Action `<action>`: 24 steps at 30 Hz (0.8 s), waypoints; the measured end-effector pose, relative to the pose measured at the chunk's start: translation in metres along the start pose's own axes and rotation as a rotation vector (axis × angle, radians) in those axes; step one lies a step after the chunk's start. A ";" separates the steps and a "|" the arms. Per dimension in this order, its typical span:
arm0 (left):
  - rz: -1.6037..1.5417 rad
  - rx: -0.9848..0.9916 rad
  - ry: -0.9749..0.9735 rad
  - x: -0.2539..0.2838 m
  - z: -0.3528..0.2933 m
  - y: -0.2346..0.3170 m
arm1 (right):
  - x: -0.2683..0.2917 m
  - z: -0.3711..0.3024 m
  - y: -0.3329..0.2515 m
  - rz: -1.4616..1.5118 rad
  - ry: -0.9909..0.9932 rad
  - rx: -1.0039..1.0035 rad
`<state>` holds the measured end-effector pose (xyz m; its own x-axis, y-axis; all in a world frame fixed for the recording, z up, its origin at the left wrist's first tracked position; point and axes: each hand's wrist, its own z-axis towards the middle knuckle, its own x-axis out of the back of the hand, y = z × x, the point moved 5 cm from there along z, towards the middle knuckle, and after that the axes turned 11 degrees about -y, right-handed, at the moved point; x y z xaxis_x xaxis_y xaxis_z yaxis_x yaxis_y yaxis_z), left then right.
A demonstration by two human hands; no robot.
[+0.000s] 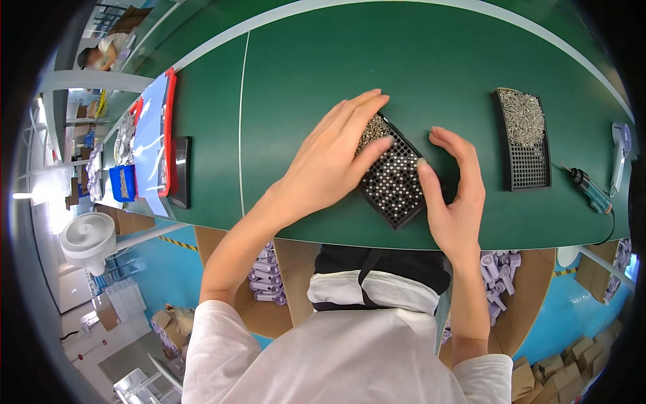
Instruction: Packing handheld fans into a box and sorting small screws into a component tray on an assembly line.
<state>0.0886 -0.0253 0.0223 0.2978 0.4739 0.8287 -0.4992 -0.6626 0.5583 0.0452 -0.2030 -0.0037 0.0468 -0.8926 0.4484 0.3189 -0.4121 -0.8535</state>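
Note:
My left hand (pixel 333 158) lies across the far left part of a black perforated screw tray (pixel 402 219), which sits turned at an angle on the green table. Its fingers reach along the tray's far end and its thumb lies over the holes, so the hand grips the tray. Loose screws (pixel 374 129) are heaped at that far end, partly hidden by the hand. Many holes nearer me hold silvery screws (pixel 397 176). On the tray's right side is my right hand (pixel 461 195), thumb at the edge, fingers curved and apart with nothing between them.
A second black tray (pixel 528 176) with piled screws stands to the right, beside an electric screwdriver (pixel 589 190) and a pale purple handheld part (pixel 619 158). A red-edged bin (pixel 169 135) and a blue box (pixel 122 183) are at left. Cartons of purple parts (pixel 498 276) stand below the table edge.

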 end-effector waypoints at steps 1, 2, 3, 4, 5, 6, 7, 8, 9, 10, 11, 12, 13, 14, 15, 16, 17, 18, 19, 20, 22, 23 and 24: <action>0.031 0.008 0.030 0.001 0.002 0.005 | 0.002 0.000 0.001 0.029 0.025 -0.002; 0.027 0.006 0.029 -0.002 0.006 0.008 | 0.002 0.000 -0.001 0.026 0.037 -0.001; 0.102 -0.014 0.029 -0.005 0.009 0.013 | 0.003 0.000 -0.001 0.022 0.038 -0.003; 0.178 -0.033 0.030 -0.007 0.011 0.016 | 0.003 0.000 0.000 0.029 0.034 -0.019; 0.177 -0.035 0.030 -0.008 0.011 0.016 | 0.004 0.000 0.002 0.037 0.031 -0.035; 0.158 -0.017 0.020 -0.009 0.011 0.014 | 0.004 0.000 0.002 0.035 0.032 -0.035; 0.136 -0.004 0.006 -0.009 0.011 0.012 | 0.003 -0.001 0.003 0.046 0.029 -0.048; 0.133 -0.010 0.004 -0.009 0.012 0.011 | 0.003 -0.001 0.004 0.057 0.026 -0.059; 0.118 0.004 0.019 -0.007 0.011 0.009 | 0.003 -0.001 0.004 0.053 0.030 -0.063; 0.109 0.026 0.037 -0.005 0.009 0.008 | 0.002 0.000 0.002 0.046 0.027 -0.054; 0.126 0.008 0.037 -0.005 0.010 0.012 | 0.001 0.001 0.001 0.040 0.023 -0.045; 0.129 0.010 0.038 -0.006 0.010 0.014 | 0.001 0.001 0.001 0.043 0.022 -0.042; 0.179 -0.004 0.035 -0.008 0.010 0.018 | 0.001 0.001 0.002 0.057 0.022 -0.050; 0.229 -0.017 0.034 -0.009 0.010 0.020 | 0.001 0.001 0.002 0.071 0.022 -0.056; 0.221 -0.012 0.050 -0.009 0.010 0.016 | 0.001 0.001 0.001 0.073 0.019 -0.050; 0.201 -0.002 0.057 -0.008 0.012 0.011 | 0.003 0.000 0.002 0.066 0.017 -0.053; 0.180 0.008 0.065 -0.005 0.013 0.007 | 0.004 -0.001 0.002 0.058 0.015 -0.055; 0.146 0.048 0.075 -0.005 0.013 0.006 | 0.006 -0.002 0.001 0.047 0.018 -0.051; 0.155 0.048 0.087 -0.003 0.011 0.008 | 0.004 -0.001 0.001 0.046 0.012 -0.049; 0.152 0.041 0.079 -0.003 0.009 0.009 | 0.002 0.000 0.001 0.043 0.005 -0.046; 0.168 0.034 0.067 -0.005 0.007 0.012 | -0.001 -0.001 0.002 0.040 0.000 -0.027; 0.170 0.036 0.080 -0.004 0.007 0.011 | -0.001 -0.001 0.001 0.057 -0.001 -0.037; 0.145 0.067 0.077 -0.003 0.007 0.007 | -0.002 0.000 0.001 0.074 -0.003 -0.046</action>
<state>0.0895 -0.0353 0.0243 0.1620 0.4119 0.8967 -0.4764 -0.7631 0.4366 0.0455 -0.2018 -0.0056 0.0714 -0.9202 0.3848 0.2704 -0.3535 -0.8955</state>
